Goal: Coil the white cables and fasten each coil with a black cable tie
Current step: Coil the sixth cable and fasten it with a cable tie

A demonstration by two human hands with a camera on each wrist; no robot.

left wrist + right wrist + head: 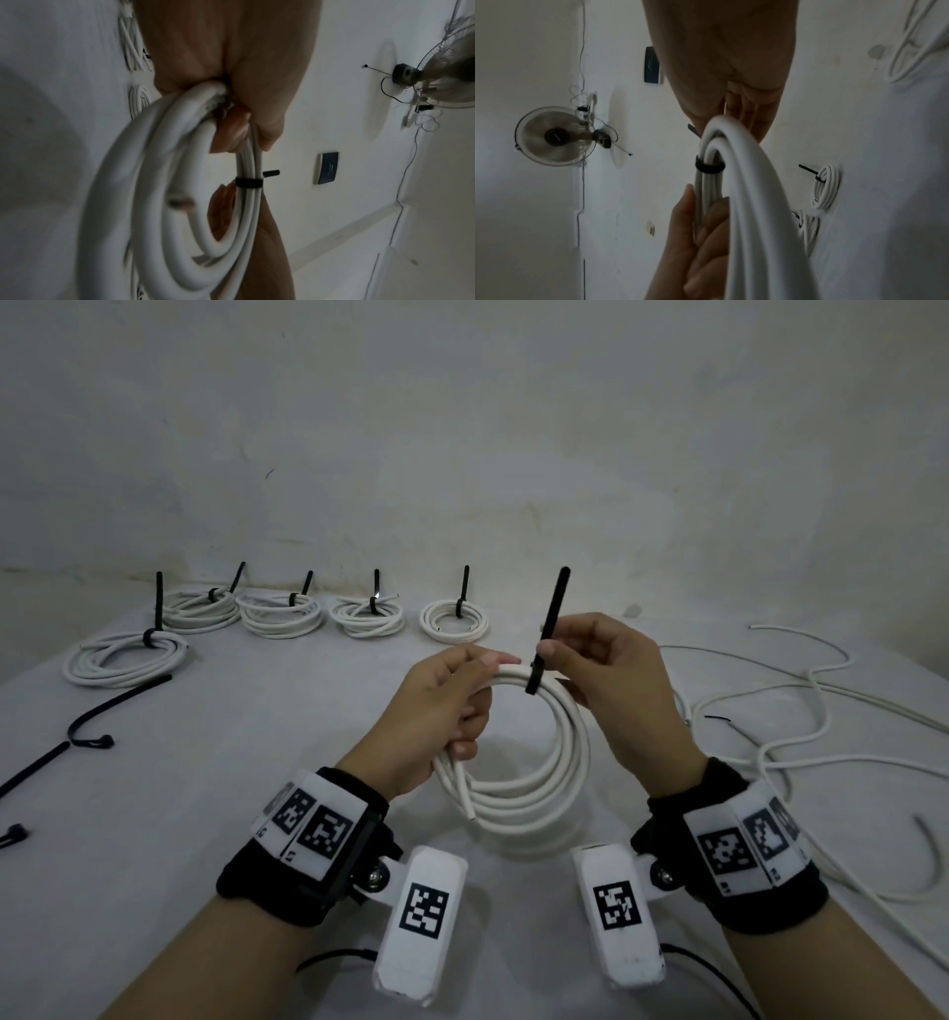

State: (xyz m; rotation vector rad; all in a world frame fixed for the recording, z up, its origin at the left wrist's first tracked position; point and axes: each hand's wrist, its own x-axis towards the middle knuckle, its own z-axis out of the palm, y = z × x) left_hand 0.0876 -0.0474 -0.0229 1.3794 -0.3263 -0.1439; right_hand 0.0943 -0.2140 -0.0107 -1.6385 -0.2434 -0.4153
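At frame centre, the left hand (441,711) grips a white coil (534,762) above the bench (257,762); right hand (601,670) fingers pinch the black cable tie (552,618) tail. Best: pull straight, snug, loops bunched.

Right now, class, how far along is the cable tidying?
Done: five tied coils along the wall. In hand: left hand grips the sixth coil; right hand pulls its black cable tie. Left: loose white cables; spare ties.

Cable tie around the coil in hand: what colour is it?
Black. The cable tie stands out against the white coil, clearest in the head view.
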